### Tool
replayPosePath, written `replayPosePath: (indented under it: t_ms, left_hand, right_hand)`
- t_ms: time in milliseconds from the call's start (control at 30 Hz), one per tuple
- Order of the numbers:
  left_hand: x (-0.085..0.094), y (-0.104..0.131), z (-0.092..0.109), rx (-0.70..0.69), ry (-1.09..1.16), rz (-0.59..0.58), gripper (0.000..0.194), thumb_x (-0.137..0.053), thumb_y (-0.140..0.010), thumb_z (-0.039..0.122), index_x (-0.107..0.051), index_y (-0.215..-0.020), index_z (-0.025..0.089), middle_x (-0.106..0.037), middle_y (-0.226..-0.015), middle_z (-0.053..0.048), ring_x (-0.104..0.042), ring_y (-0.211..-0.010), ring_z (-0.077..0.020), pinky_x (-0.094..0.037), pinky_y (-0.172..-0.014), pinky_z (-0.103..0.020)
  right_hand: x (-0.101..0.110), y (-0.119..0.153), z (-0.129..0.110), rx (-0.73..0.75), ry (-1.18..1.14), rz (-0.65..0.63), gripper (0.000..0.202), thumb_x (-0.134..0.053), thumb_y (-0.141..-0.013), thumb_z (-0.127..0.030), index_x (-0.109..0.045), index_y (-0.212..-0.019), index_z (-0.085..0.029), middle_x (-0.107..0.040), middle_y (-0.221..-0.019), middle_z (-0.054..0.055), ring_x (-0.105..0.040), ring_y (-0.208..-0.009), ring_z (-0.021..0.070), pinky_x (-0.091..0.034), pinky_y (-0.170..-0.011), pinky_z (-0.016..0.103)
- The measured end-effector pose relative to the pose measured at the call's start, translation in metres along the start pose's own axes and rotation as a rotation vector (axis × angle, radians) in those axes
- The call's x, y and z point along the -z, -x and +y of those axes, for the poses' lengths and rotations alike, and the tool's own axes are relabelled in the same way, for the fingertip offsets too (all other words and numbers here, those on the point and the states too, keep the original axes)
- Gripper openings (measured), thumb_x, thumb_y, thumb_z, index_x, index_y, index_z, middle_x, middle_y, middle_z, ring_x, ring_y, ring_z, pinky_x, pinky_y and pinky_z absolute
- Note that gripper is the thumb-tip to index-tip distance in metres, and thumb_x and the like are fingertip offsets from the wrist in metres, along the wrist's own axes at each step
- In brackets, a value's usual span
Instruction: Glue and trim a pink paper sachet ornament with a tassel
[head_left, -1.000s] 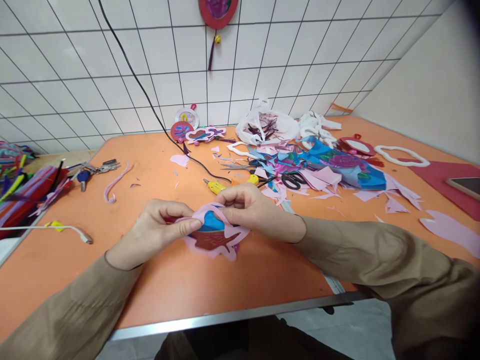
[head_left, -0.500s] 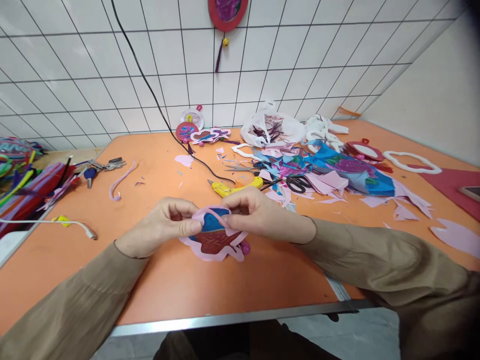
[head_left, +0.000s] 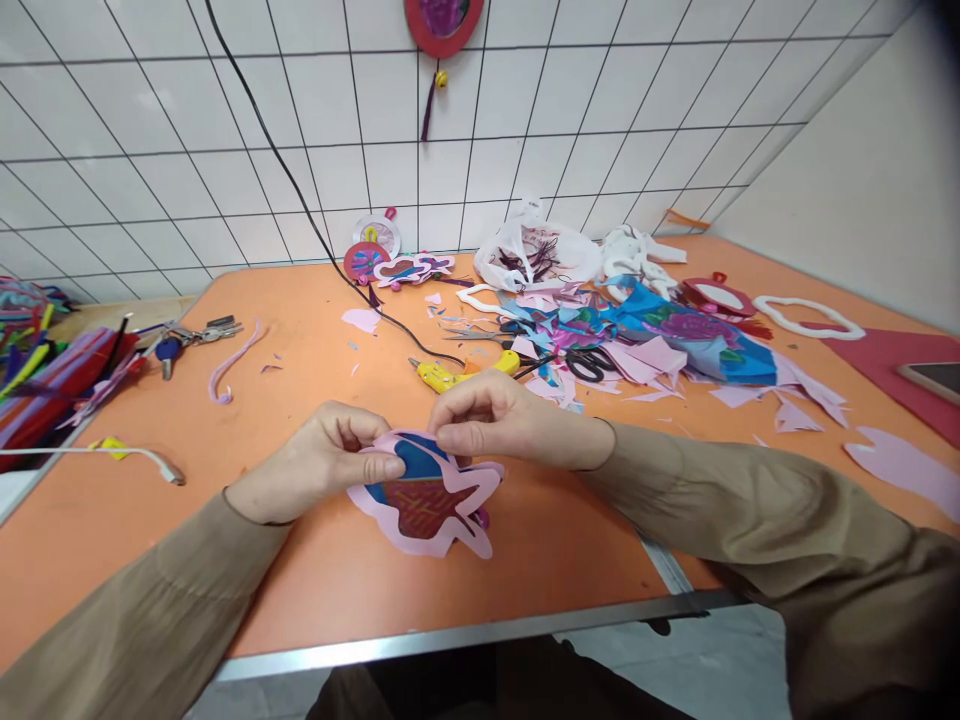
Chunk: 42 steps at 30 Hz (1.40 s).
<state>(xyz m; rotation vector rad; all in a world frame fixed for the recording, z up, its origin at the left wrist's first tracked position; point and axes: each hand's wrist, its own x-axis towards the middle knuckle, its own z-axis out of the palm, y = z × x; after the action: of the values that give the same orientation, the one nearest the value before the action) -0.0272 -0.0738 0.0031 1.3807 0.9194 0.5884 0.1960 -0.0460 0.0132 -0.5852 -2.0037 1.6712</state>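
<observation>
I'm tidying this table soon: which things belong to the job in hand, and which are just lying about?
In the job:
pink-edged cutout, in the left hand, right hand at its top edge
yellow tool, probably, just beyond

Lying about, it seems:
keys
white cable
pink scraps, perhaps offcuts

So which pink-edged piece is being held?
The nearer piece, pinched by the left hand and right hand; similar pieces sit at the back, by the wall.

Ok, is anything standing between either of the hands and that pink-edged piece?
Nothing visible: the left hand and right hand both pinch the pink-edged piece along its upper part. The yellow tool lies beyond them.
</observation>
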Motion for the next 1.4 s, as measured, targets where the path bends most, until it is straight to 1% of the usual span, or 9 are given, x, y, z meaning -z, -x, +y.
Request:
replayPosePath:
  t_ms: [167,433,600,900,1033,1167,1267,1333,1400]
  left_hand:
    - [-0.001,-0.001,0.001,-0.009,0.049,-0.037,0.021,-0.08,-0.068,0.031,-0.073,-0.066,0.012,-0.066,-0.059,-0.002,-0.054,-0.053,-0.0087,-0.045,-0.054,-0.018]
    - [0.003,0.0,-0.003,-0.031,-0.041,-0.028,0.022,-0.08,-0.067,0.032,-0.079,-0.076,0.012,-0.075,-0.069,-0.007,-0.065,-0.06,-0.0164,-0.052,-0.06,-0.024]
    - [0.004,0.001,-0.004,-0.034,-0.012,-0.049,0.029,-0.081,-0.066,0.039,-0.08,-0.079,0.013,-0.076,-0.073,-0.009,-0.069,-0.066,-0.0202,-0.056,-0.065,-0.028]
    - [0.001,0.001,-0.002,-0.031,0.073,-0.086,0.025,-0.083,-0.065,0.036,-0.079,-0.076,0.014,-0.076,-0.072,-0.007,-0.067,-0.062,-0.0167,-0.055,-0.063,-0.025]
    - [0.001,-0.001,-0.003,-0.033,0.051,-0.038,0.021,-0.08,-0.07,0.033,-0.076,-0.072,0.012,-0.073,-0.068,-0.006,-0.064,-0.061,-0.0141,-0.053,-0.06,-0.021]
    - [0.0,-0.004,-0.005,-0.015,0.086,-0.005,0.019,-0.077,-0.072,0.031,-0.074,-0.073,0.012,-0.073,-0.068,-0.006,-0.064,-0.06,-0.0135,-0.053,-0.06,-0.022]
    - [-0.002,-0.005,-0.006,0.03,0.113,0.007,0.021,-0.077,-0.073,0.032,-0.075,-0.076,0.011,-0.074,-0.071,-0.007,-0.065,-0.06,-0.0143,-0.054,-0.06,-0.023]
    - [-0.002,-0.005,-0.006,0.058,0.122,0.004,0.024,-0.077,-0.073,0.033,-0.075,-0.078,0.01,-0.075,-0.072,-0.008,-0.066,-0.06,-0.0151,-0.054,-0.06,-0.024]
    - [-0.002,-0.006,-0.007,0.083,0.14,-0.004,0.024,-0.078,-0.072,0.033,-0.076,-0.08,0.01,-0.075,-0.074,-0.009,-0.067,-0.061,-0.0156,-0.054,-0.061,-0.024]
  right_hand:
    - [0.0,0.0,0.003,-0.071,-0.087,-0.001,0.038,-0.069,-0.076,-0.049,-0.062,-0.073,-0.011,-0.059,-0.062,-0.001,-0.053,-0.055,0.0075,-0.045,-0.052,0.02]
    - [-0.004,-0.001,0.002,-0.13,-0.212,0.022,0.03,-0.075,-0.071,-0.037,-0.062,-0.068,-0.01,-0.059,-0.058,-0.003,-0.053,-0.053,0.0059,-0.043,-0.052,0.018]
    - [-0.006,-0.003,0.001,-0.136,-0.254,0.052,0.025,-0.077,-0.068,-0.03,-0.062,-0.064,-0.011,-0.058,-0.055,-0.004,-0.051,-0.052,0.0054,-0.042,-0.052,0.019]
    - [-0.006,-0.006,0.005,-0.173,-0.241,0.072,0.027,-0.077,-0.066,-0.033,-0.062,-0.063,-0.011,-0.056,-0.054,-0.005,-0.048,-0.05,0.0048,-0.039,-0.052,0.019]
    - [-0.003,-0.005,0.005,-0.153,-0.229,0.101,0.031,-0.076,-0.067,-0.037,-0.06,-0.063,-0.011,-0.055,-0.055,-0.005,-0.048,-0.05,0.005,-0.039,-0.052,0.02]
    - [-0.001,-0.004,0.004,-0.101,-0.107,0.12,0.04,-0.07,-0.072,-0.048,-0.057,-0.062,-0.012,-0.053,-0.056,-0.003,-0.047,-0.051,0.0058,-0.037,-0.05,0.02]
    - [-0.001,-0.004,0.004,-0.078,-0.003,0.127,0.045,-0.06,-0.078,-0.055,-0.054,-0.061,-0.013,-0.052,-0.055,-0.002,-0.048,-0.051,0.0076,-0.038,-0.049,0.022]
    - [0.002,-0.005,0.003,-0.083,0.082,0.147,0.041,-0.053,-0.083,-0.051,-0.055,-0.068,-0.013,-0.056,-0.059,0.0,-0.053,-0.053,0.01,-0.041,-0.051,0.023]
    - [0.012,-0.004,-0.001,-0.067,0.323,0.2,0.027,-0.052,-0.085,-0.037,-0.058,-0.074,-0.013,-0.061,-0.066,0.003,-0.058,-0.058,0.0123,-0.043,-0.056,0.025]
